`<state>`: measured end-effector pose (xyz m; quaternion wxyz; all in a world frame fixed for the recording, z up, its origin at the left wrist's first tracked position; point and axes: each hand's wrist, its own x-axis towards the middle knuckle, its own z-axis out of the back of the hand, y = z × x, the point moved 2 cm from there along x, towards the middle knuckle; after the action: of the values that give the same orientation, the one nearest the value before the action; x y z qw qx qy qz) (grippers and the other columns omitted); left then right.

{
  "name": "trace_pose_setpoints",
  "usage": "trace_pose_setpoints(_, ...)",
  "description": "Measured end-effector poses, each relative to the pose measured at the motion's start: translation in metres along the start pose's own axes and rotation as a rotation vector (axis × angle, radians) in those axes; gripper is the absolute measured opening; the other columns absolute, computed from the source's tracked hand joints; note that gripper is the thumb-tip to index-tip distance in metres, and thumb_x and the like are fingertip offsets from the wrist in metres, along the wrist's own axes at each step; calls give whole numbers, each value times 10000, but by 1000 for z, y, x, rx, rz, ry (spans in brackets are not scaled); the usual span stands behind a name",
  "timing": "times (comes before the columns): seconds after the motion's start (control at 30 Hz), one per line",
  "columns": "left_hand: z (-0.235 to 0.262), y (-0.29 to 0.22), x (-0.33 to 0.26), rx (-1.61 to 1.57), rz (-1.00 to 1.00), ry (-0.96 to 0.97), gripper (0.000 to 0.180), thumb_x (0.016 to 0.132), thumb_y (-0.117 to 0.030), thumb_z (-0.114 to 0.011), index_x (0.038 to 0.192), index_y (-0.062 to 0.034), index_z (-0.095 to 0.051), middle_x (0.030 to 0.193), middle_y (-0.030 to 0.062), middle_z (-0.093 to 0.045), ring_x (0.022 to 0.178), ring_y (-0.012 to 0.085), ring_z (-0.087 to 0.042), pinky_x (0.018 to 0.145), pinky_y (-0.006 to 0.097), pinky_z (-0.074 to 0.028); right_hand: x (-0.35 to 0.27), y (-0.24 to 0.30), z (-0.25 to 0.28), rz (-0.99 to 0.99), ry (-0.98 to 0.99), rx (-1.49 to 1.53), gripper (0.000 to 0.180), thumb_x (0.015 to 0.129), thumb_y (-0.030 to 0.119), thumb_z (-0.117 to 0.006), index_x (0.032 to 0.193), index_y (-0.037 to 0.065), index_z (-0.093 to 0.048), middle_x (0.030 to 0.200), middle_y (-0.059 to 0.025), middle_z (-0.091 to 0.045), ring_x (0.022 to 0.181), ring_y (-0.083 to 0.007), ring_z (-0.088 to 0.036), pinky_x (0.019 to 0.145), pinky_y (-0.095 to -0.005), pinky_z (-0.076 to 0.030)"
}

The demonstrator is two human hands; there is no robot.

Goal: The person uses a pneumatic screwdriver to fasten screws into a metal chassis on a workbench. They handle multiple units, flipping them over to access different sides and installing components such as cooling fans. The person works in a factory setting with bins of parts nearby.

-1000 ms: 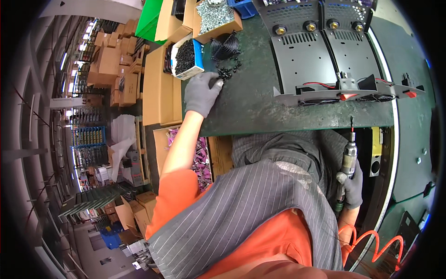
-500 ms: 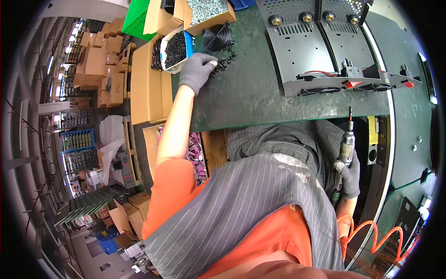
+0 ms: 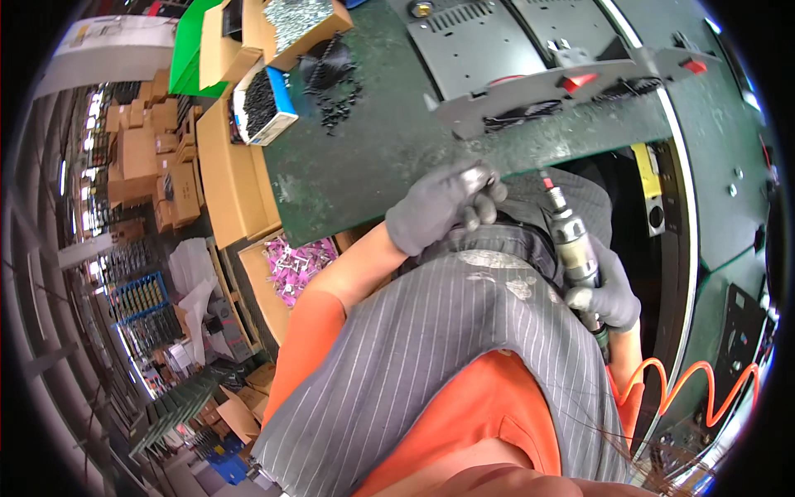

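Open blue-white screw box [image 3: 263, 106] and brown cartons [image 3: 308, 29] at bench's far-left edge.

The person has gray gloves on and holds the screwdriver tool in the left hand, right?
Not quite. The gloves are gray, but the screwdriver tool is in the right hand. The left hand is closed at the table's edge. The head view shows it.

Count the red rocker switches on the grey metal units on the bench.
2. One red rocker switch sits on the nearer grey metal unit, the other on the unit to its right. More may lie beyond the frame.
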<state>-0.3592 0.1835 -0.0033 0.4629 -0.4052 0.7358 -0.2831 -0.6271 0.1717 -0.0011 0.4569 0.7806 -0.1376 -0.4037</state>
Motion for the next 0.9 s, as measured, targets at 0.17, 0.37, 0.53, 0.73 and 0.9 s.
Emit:
trace_pose_setpoints(0.17,-24,5,46,-170,-52,118,267,1007,-225,-385,1120,-6,-486,1004,143,-585,745,161,-615,582,253,-502,-14,15,3,22,39,-174,772,582,291,-821,1223,-6,-511,939,-57,-608,858,-138,-571,796,-300,-463)
trace_pose_setpoints(0.37,-39,-1,63,-244,-19,195,273,998,-214,-403,1114,22,-480,1020,167,-589,772,195,-650,587,267,-550,-24,-2,16,125,-28,-103,745,594,298,-818,1206,-5,-522,963,-64,-599,884,-142,-566,825,-295,-455)
trace_pose_setpoints(0.53,-53,-9,69,118,-50,96,219,994,-200,-411,1072,-19,-505,951,122,-613,743,164,-652,577,257,-547,-26,-10,27,156,-36,-110,743,597,315,-811,1200,-7,-521,965,-88,-620,873,-163,-593,812,-313,-472)
trace_pose_setpoints(0.73,-57,-23,80,484,-11,137,201,991,-203,-423,1060,-40,-518,938,91,-623,697,139,-637,581,244,-541,-28,-3,38,180,-83,-332,756,597,344,-809,1202,-2,-516,961,-133,-648,867,-220,-643,800,-342,-493)
trace_pose_setpoints(0.9,-70,-28,79,103,107,204,401,969,-306,-462,1229,-1,-478,1041,120,-606,832,162,-627,694,283,-536,-31,2,51,226,-137,-246,753,610,333,-806,1213,-5,-509,918,-113,-637,833,-204,-623,782,-332,-491)
